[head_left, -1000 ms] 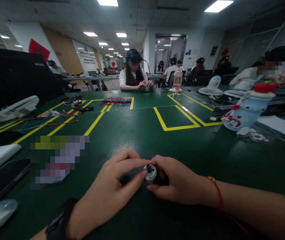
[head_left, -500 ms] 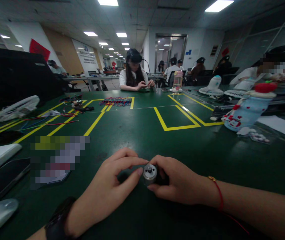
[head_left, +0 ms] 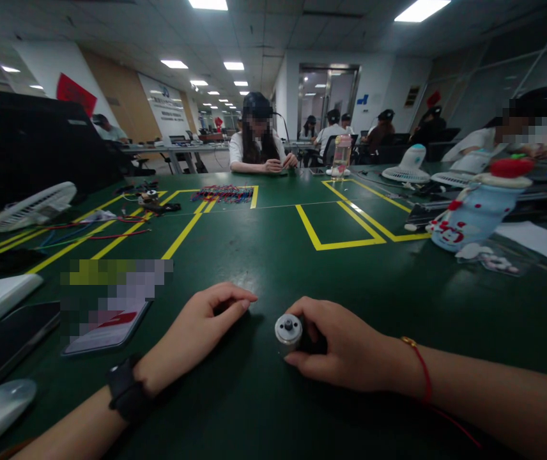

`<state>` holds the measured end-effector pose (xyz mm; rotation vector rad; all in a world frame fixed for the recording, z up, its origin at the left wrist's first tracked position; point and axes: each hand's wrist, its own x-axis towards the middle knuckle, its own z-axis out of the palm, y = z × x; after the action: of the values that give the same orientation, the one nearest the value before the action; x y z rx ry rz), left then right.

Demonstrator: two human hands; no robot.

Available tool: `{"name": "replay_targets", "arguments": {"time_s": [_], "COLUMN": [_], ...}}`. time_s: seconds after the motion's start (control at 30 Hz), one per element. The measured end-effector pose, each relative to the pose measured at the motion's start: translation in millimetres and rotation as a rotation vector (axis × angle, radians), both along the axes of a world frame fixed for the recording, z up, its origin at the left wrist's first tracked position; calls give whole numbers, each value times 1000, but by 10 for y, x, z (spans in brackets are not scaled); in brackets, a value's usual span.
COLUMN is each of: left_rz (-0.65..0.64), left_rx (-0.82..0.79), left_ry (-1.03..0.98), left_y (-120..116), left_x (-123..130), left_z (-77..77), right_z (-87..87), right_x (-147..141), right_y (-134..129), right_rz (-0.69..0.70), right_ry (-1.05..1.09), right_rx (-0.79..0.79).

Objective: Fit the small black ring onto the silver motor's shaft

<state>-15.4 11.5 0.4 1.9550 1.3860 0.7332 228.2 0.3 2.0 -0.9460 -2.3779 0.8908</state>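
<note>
My right hand (head_left: 335,348) is closed around a small cylindrical metal motor (head_left: 289,332), which stands upright near the front middle of the table. Its round silver end faces up, with a short dark shaft in the centre and small holes beside it. The palm hides part of its side. My left hand (head_left: 216,319) rests to the left of the motor, apart from it. The fingers reach forward, loosely bent, with the thumb just below them; nothing shows in that hand. A dark watch band is on the left wrist and a red string on the right.
On the left lie a phone (head_left: 110,329), a mouse (head_left: 0,415) and a white fan (head_left: 34,207). Wires (head_left: 225,194) are bunched farther back. A blue bottle (head_left: 475,214) stands at the right. Across the green table (head_left: 235,246) a person handles something small.
My left hand has let go of the motor's edge and drawn back to the left. My right hand keeps its hold on the motor, nearly unmoved.
</note>
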Motion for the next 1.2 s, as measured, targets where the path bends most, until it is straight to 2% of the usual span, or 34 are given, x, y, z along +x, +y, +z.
{"name": "replay_targets", "arguments": {"time_s": [0.2,0.37,0.67,0.83,1.03,1.2], "left_rz": [-20,-161,-236,-196,-124,-181], "left_rx": [23,43,96,134,135,58], "left_ry": [25,65,-149,-170,-212,-109], "left_y": [-1,-30,-216,-248,-235,-171], "left_x": [7,74,286,362,254,93], "left_z": [-4,4,111,142,164,74], "right_z": [-11,-16,-54,-67,-39,-30], "right_x": [-2,3,-6,-5,-3,4], "right_y": [7,7,22,21,10,1], "right_rz": [5,-6,7,8,4,-2], "right_ry": [0,-22,-27,-30,-8,3], "right_rx": [2,0,55,69,55,40]}}
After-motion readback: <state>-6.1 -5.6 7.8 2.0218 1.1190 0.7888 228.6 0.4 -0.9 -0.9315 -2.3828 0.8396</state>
